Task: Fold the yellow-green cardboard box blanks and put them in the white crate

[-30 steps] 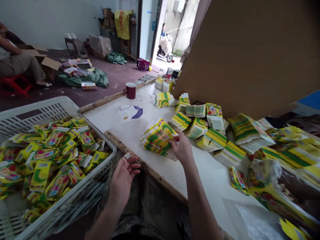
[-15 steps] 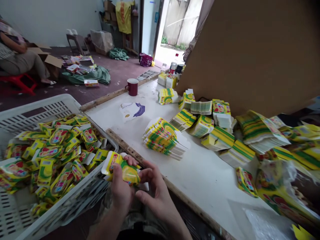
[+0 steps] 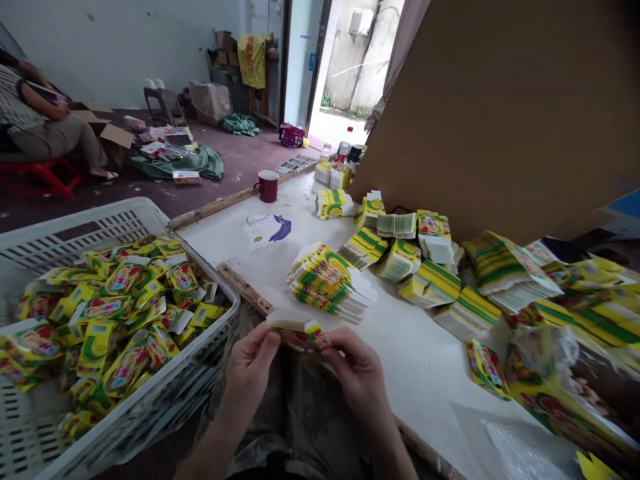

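Note:
Between my two hands is a small yellow printed carton (image 3: 303, 335), held over my lap at the table's near edge. My left hand (image 3: 254, 363) pinches its left end, where a white flap stands up. The fingers of my right hand (image 3: 357, 370) close on the right end. Part of the carton lies in shadow, so its inside is hard to make out. Just beyond it, a fanned stack of flat yellow-green cartons (image 3: 325, 277) lies on the white table (image 3: 400, 360). To the left, a white plastic basket (image 3: 150, 393) holds many folded yellow cartons (image 3: 117, 307).
More carton stacks (image 3: 430, 283) line the table below a large brown board (image 3: 490, 120). A torn bag (image 3: 545, 373) lies at right. A maroon mug (image 3: 267, 187) and a printed wrapper (image 3: 270, 229) sit farther back. A seated person (image 3: 45, 120) is at far left.
The carton has moved right, away from the basket, and turned in my hands. My right hand now grips its right end, and my left hand has shifted to the left end. The view has tilted slightly.

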Demonstrator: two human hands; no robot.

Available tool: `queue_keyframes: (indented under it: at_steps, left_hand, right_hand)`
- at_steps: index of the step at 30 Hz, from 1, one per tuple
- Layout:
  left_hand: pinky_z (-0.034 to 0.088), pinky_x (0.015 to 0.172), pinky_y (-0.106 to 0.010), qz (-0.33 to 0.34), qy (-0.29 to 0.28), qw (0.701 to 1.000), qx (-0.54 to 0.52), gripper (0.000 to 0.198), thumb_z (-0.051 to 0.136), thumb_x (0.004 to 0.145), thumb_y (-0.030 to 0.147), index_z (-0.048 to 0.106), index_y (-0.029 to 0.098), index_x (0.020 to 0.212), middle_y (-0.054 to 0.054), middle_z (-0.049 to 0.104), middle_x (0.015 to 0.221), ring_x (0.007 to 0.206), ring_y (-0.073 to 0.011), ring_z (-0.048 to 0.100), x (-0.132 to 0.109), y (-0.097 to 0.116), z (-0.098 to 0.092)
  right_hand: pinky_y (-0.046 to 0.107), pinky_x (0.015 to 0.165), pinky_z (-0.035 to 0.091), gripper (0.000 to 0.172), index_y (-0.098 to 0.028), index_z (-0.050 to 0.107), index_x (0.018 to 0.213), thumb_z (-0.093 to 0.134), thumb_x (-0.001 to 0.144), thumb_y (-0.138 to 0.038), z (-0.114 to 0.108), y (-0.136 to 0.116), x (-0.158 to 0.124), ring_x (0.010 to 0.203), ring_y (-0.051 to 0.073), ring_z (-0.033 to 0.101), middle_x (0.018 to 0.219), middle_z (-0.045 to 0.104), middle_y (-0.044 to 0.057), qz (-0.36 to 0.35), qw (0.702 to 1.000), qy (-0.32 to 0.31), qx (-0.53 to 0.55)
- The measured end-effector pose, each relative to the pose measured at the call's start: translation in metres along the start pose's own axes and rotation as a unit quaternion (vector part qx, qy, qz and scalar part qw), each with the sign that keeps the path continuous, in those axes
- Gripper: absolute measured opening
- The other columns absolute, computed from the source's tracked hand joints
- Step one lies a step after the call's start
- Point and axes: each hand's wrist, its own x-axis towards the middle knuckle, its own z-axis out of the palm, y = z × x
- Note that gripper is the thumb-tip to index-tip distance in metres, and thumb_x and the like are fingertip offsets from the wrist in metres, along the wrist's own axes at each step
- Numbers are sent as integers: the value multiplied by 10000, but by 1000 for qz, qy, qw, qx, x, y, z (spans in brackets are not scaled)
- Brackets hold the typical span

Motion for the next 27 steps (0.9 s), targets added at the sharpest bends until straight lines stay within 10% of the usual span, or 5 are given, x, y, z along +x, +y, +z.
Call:
queue_keyframes:
  at_steps: [6,9,13,19,27]
  left_hand:
    - [427,1046,-431,16,-132,978,159,896,921,474,411,621,200,1291,-145,630,1301,1234,-381,535,0,23,-10]
    - [502,920,-410,-15,-206,944,258,777,889,530,251,617,251,1257,-88,698,1161,1059,-341,636,-4,15,2]
    - [525,810,-351,11,-196,934,300,617,799,660,258,590,254,1241,-62,724,1051,919,-294,678,-12,-2,11]
    - [507,893,-351,125,-185,930,293,737,774,635,134,547,285,1319,-98,665,1222,1071,-309,654,-21,-14,11]
    - [533,680,-299,-6,-107,976,191,645,853,470,159,639,296,1064,-25,690,960,822,-270,671,-7,-28,0]
  right_hand:
    - [466,874,472,283,-346,732,1028,603,893,-133,-25,-21,3,826,221,622,862,716,17,-187,929,-124,-295]
    - [593,1106,273,368,-379,656,1181,646,871,-182,-12,-21,-2,1079,269,598,1109,696,26,-221,927,-114,-280]
    - [583,1161,232,697,-318,340,1488,657,868,-324,4,-10,-7,1438,311,294,1552,353,99,-67,989,65,-110]
    - [486,1067,429,680,-241,552,1351,754,756,-501,23,5,-3,1222,313,596,1279,666,114,228,913,-106,321]
    - [417,1170,296,681,-301,338,1504,637,893,-341,20,-4,-9,1428,251,353,1568,360,43,52,985,-156,59]
